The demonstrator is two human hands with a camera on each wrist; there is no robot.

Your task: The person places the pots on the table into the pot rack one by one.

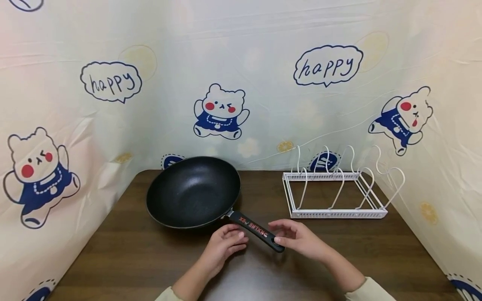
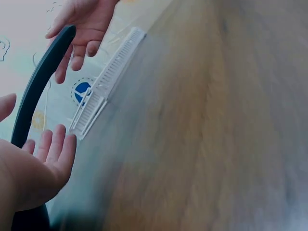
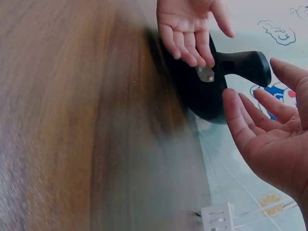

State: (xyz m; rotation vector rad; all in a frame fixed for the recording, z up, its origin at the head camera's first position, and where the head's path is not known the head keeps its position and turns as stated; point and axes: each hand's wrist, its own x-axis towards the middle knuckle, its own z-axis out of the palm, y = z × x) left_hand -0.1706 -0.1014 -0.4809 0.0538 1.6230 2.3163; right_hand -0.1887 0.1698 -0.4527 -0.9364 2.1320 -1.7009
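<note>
A black frying pan [image 1: 193, 193] rests on the table's left half, its hollow side up. Its black handle [image 1: 257, 230] with red lettering points toward the front right. Beside the handle near the pan, my left hand [image 1: 225, 247] has its fingers loosely bent, and in the left wrist view its palm [image 2: 36, 171] faces up under the handle. At the handle's end is my right hand [image 1: 301, 241]. The right wrist view shows that hand's thumb and fingers [image 3: 233, 113] spread on either side of the handle tip, with a gap around it.
A white wire rack [image 1: 339, 214] with several curved uprights stands at the table's back right. The brown wooden table [image 1: 124, 259] is enclosed at the back and sides by a pale printed cloth [image 1: 263, 113] with bears and lettering.
</note>
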